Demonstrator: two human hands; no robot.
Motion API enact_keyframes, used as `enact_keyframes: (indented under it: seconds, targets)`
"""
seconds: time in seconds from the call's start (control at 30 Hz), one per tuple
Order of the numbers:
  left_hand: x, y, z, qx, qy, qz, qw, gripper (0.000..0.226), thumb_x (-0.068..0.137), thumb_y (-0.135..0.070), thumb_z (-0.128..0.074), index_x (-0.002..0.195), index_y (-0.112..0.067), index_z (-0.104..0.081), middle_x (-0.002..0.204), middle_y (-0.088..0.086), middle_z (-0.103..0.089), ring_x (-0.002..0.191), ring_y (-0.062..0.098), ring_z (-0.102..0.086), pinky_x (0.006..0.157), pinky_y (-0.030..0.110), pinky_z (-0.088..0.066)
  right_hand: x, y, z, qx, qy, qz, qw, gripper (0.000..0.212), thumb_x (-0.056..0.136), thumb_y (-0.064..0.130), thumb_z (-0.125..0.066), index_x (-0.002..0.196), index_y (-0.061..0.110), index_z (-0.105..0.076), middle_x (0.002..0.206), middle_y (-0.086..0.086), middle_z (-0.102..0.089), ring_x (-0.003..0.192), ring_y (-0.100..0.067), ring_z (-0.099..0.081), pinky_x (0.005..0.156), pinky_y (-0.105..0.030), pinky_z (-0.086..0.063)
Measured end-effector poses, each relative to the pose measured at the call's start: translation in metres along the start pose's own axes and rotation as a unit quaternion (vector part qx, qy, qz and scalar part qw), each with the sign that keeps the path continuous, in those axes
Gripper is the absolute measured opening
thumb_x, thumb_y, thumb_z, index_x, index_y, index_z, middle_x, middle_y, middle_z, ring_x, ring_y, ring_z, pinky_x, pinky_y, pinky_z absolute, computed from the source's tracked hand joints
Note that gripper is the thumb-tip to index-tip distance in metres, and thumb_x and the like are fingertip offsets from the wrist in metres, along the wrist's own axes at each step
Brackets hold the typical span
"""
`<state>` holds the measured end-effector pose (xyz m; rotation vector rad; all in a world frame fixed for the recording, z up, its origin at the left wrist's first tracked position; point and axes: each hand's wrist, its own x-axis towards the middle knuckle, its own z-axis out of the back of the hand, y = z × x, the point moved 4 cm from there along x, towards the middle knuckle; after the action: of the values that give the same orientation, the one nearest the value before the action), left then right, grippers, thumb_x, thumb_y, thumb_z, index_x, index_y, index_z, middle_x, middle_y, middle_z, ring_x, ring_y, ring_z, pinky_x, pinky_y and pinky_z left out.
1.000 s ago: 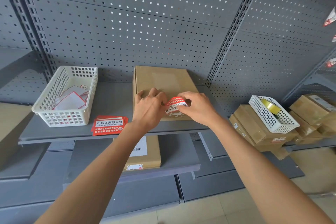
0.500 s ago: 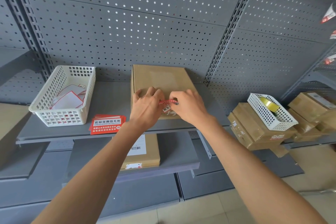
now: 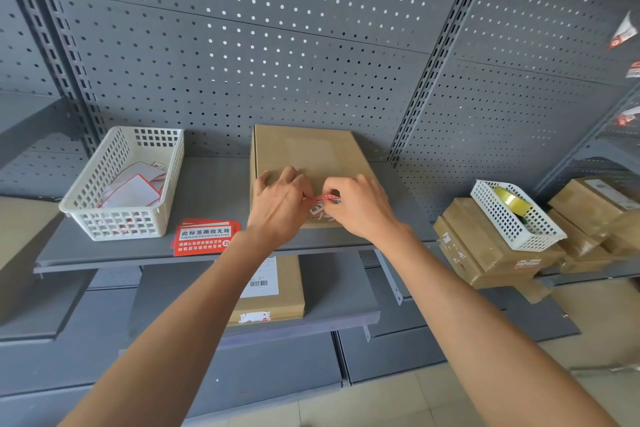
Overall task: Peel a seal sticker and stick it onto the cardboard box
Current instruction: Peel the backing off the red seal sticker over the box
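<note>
while both hands pinch the seal sticker (image 3: 320, 202) between their grips, it sits against the cardboard box's (image 3: 304, 152) near edge.

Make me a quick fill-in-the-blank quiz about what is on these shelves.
1. Both hands hold a red sticker at the front edge of the ___ box.
2. The stack of red stickers lies just right of the big white ___.
3. The small basket on the right holds a roll of ___.

Missing words: cardboard; basket; tape
</note>
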<state>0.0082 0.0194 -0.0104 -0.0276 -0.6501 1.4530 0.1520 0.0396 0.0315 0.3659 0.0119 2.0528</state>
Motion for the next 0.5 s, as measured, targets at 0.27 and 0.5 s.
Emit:
enact_keyframes:
  seconds: [0.27,0.5]
  targets:
    - [-0.002,0.003,0.007,-0.023,0.014,-0.014,1.0,0.014,0.094,-0.026,-0.061,0.106,-0.018,-0.062,0.112,0.0,-0.058,0.112,0.028,-0.055,0.114,0.045,-0.021,0.001,-0.003,0.0,0.008,0.002,-0.005,1.0,0.008,0.09,0.03,-0.063,0.091,0.029,-0.071,0.068,0.0,-0.067,0.07,-0.029,-0.054,0.06,-0.033,-0.038]
    - [-0.002,0.009,0.014,-0.035,-0.005,-0.031,0.999,0.02,0.088,-0.029,-0.072,0.09,-0.01,-0.065,0.106,0.007,-0.06,0.096,0.031,-0.056,0.093,0.035,-0.038,-0.001,-0.002,0.003,0.014,0.005,-0.011,1.0,0.01,0.09,0.033,-0.064,0.094,0.028,-0.073,0.072,0.0,-0.072,0.068,-0.026,-0.057,0.061,-0.033,-0.046]
